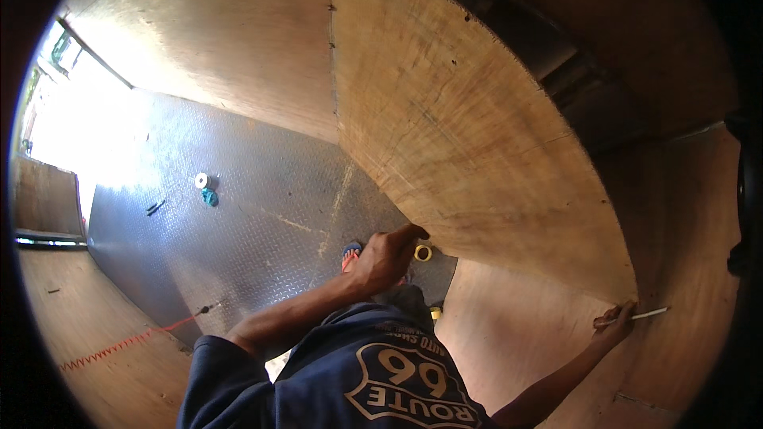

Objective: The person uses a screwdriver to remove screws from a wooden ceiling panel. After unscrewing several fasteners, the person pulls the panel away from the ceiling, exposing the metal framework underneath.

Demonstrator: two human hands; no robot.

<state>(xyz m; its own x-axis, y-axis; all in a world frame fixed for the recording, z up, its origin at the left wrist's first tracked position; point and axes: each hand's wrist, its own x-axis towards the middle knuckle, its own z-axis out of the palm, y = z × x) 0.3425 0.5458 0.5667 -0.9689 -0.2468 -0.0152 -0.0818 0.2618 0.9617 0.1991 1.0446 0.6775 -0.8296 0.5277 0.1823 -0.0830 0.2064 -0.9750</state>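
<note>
A large curved plywood panel (469, 127) stands slanted in front of me, its lower edge running down to the right. My left hand (387, 260) is closed at that lower edge, one digit laid against the wood; its other fingers are mostly hidden. At the panel's lower right corner is my right hand (617, 318), its fingers closed round a slim white pen-like stick (652, 313) that points right. This hand touches or nearly touches the corner. Just below the panel edge, beside my left hand, a yellow ring-shaped roll (423, 253) rests on the floor.
Dark tread-plate floor (238, 151) spreads to the left, with a white roll (202, 181), a teal crumpled piece (210, 197) and dark scraps (155, 208). A red coiled hose (127, 346) crosses the lower left. Plywood walls (238, 40) surround me; daylight enters far left.
</note>
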